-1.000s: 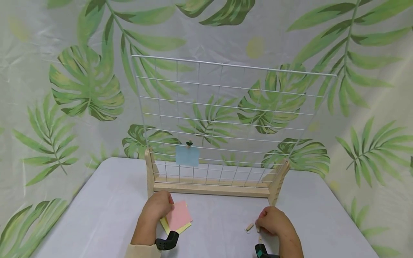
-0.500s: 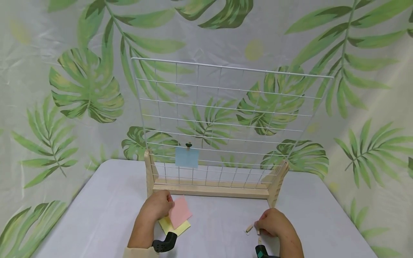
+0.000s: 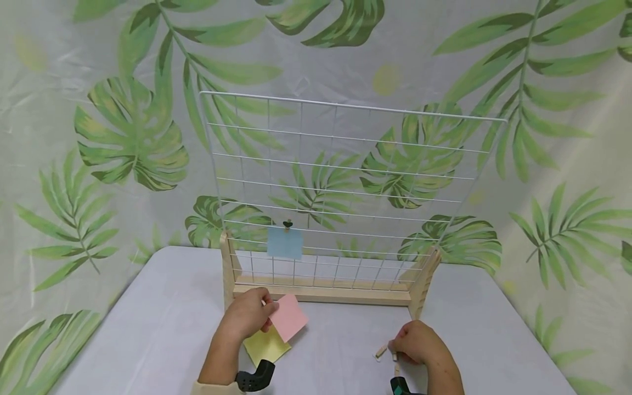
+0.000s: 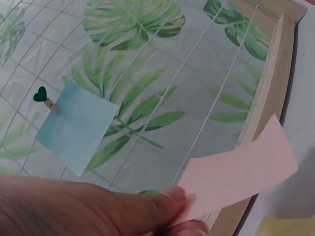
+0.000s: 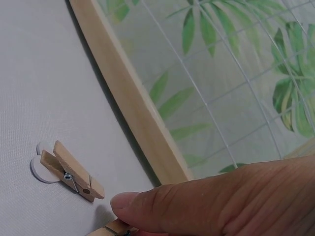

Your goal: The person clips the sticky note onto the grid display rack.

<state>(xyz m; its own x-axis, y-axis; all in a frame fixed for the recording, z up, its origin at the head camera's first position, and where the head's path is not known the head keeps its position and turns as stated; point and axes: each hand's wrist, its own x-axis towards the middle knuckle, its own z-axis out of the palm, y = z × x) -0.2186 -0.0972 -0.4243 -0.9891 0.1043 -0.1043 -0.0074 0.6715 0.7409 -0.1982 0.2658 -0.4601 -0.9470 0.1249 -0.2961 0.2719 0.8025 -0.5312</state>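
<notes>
My left hand (image 3: 247, 314) pinches a pink paper note (image 3: 288, 318) by one edge, thumb on top. A yellow paper note (image 3: 266, 345) lies on the table beneath it. My right hand (image 3: 418, 343) pinches a small wooden clothespin (image 5: 110, 230), mostly hidden under the thumb in the right wrist view. Beside it on the table lies another wooden clothespin (image 5: 74, 172) with a pale heart-shaped piece underneath. Below the right fingers a further small wooden piece (image 3: 397, 370) shows, partly hidden by the wrist camera. A blue note (image 3: 285, 244) hangs from a clothespin with a dark green heart (image 4: 40, 94).
Behind both hands stands a white wire grid (image 3: 336, 170) in a wooden base (image 3: 321, 294). It leans back on the white-covered table (image 3: 173, 312). A leaf-print cloth (image 3: 316, 66) hangs behind it.
My left hand has lifted the pink note off the yellow one and shifted it slightly right, showing more of the yellow note. My right hand stays nearly in place.
</notes>
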